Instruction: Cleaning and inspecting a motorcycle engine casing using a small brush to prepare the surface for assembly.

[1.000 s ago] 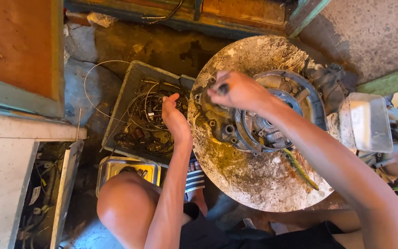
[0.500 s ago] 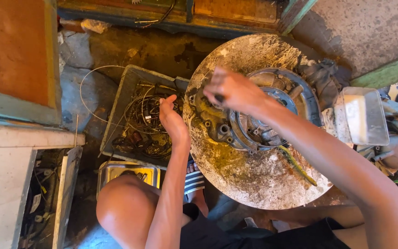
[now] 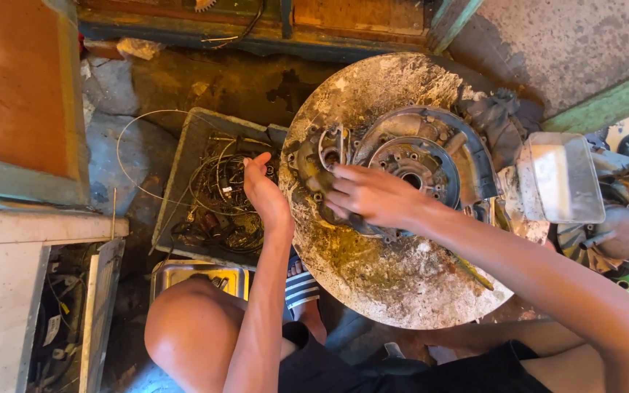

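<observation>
Head view, looking straight down: the right hand lies palm-down on a greasy metal engine casing, its fingers slightly spread and pressed flat against the casing's near-left edge rather than curled round anything; whether a small part sits under the palm cannot be told. The casing is a round grey casting with bolt holes and a central hub, and it rests on a stained round tabletop that spreads out beneath and beyond the hand on every side.

Just left of that hand, the left hand stands at the tabletop's left rim, thumb and fingers pointing away from the person and loosely apart; it looks to be touching the rim and the casing's left end, closed on nothing that shows.

Farther left of the left hand, lower down, sits a grey plastic crate filled with tangled wires and cables, with a thin loop of wire arching out past its far-left corner. Below the left forearm, near the bare knee, a yellow-rimmed box shows, and a striped sandal peeks out under the tabletop's edge.

Right of the right hand, past the casing, stands a whitish plastic tank, and beyond it a finned engine part.
</observation>
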